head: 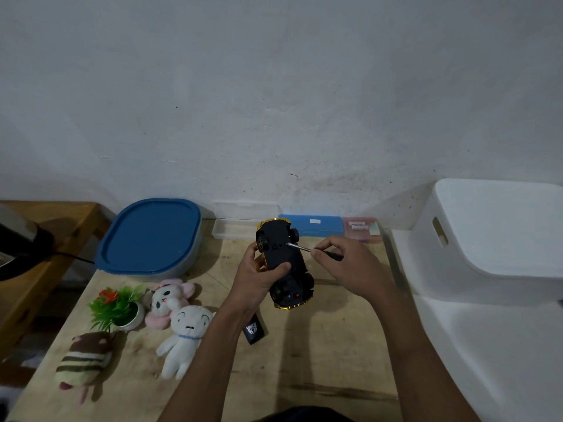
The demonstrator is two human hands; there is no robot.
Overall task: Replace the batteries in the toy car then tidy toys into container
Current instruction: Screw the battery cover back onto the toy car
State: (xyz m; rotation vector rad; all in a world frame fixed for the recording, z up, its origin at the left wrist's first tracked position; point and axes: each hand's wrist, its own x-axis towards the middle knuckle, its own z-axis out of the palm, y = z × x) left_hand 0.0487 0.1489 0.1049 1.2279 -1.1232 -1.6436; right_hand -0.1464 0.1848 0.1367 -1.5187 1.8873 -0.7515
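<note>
**Inspector:** Where is the car?

**Assessor:** The car (285, 263) is off the counter (320, 360), held above its far middle with the black underside turned up. I judge this is because the battery hatch sits on that face.

**Inspector:** Left hand?

**Assessor:** The left hand (259, 277) grips the car round its middle from the left, thumb laid across the underside. That should steady the body against the tool's push.

**Inspector:** Right hand?

**Assessor:** The right hand (347, 269) pinches the screwdriver (300, 247) by its dark handle, fingers curled. The tip meets the underside near the far wheels, presumably at a hatch screw. The screw itself is too small to confirm.

**Inspector:** Stage of work?

**Assessor:** The hatch looks closed and no batteries are in sight. I judge the opening step to be in hand and tidying not begun.

**Inspector:** The rest?

**Assessor:** Three plush toys (190, 336) lie on the left of the counter beside a plant (117, 306). A black remote (254, 330) lies by the left forearm. A blue-lidded tub (149, 236) stands behind them and a white bin (487, 239) at the right. Which one is the container, I cannot tell.

**Inspector:** Risk?

**Assessor:** The tip may slip, or a loosened screw may drop.
</note>
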